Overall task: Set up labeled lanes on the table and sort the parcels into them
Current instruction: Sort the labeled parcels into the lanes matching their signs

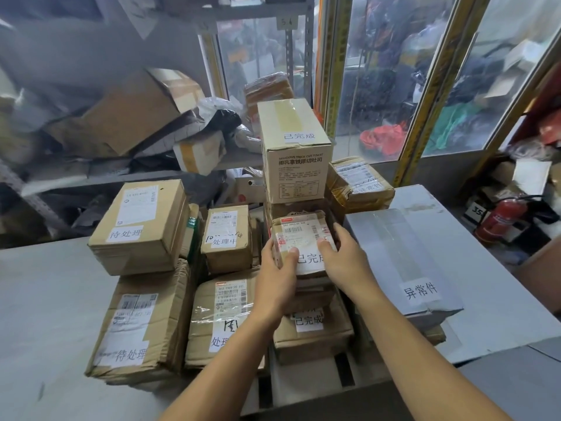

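A small taped brown parcel (299, 235) with a white shipping label sits on top of the middle-right stack. My left hand (277, 275) grips its left side, thumb on top. My right hand (346, 256) holds its right side, thumb on the label. Beneath it lies another brown box (312, 335) with a white paper tag. A tall toast carton (294, 153) with the same tag stands behind. To the left, two stacks of brown boxes (139, 226) (227, 238) carry other paper tags. A grey box (403, 259) with a tag lies to the right.
The parcels rest on a grey table (45, 314). Shelves behind hold crushed cartons (127, 117) and bags. A taped box (361, 183) sits behind the grey one. A red fire extinguisher (504, 217) lies on the floor at right. Glass panels close the back.
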A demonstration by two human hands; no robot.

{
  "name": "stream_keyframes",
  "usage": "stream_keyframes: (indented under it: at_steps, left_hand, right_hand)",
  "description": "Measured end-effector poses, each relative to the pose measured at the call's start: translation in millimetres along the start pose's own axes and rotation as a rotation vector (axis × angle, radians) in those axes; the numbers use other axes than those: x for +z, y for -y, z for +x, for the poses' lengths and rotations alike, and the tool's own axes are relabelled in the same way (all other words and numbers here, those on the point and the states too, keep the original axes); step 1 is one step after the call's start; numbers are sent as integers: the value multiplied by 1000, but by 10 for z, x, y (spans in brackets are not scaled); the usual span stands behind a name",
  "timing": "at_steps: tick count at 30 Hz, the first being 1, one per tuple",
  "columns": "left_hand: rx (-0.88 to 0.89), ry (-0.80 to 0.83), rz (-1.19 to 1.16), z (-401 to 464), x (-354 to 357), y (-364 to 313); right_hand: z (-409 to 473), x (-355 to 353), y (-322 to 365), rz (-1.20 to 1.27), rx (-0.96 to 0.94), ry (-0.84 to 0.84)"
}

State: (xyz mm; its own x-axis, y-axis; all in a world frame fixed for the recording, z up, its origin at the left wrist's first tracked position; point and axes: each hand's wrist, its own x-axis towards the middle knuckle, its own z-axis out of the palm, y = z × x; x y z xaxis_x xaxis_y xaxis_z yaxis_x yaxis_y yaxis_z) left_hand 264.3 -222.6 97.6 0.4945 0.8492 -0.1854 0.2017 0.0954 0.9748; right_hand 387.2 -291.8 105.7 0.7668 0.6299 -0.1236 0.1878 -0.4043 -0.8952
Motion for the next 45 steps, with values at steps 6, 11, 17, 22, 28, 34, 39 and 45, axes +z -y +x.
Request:
stream_keyframes:
  at_steps: [6,11,17,22,28,34,39,45]
  left_hand:
    - [192,-142,153,-23,-157,-141]
    - [365,-246,145,-102,-556,-293]
    - [398,-345,255,-155,-1307,-320]
    - [382,-449,263,-173,-2144,-253]
    - [330,-612,306,-203,-3340,-89]
    - [263,-767,299,-385,-4608,120]
    - [181,-868,306,-589,-5517,344]
    - [95,-945,325,-576,-6330,473]
  right_hand:
    - [-248,31,154,-219,-308,-169]
    - [-461,267,494,-153,-502,-170]
    - [-656,852,931,-103,-580,6]
    - [-845,1554,1315,-83,-633,110]
    - [-1121,2579,1784,-88,-677,242]
    - [-1534,3751,2223,-100,-745,348]
    - [-1893,4637,2526,-92,-762,470]
    - [-1973,5565,2790,-78,-749,594]
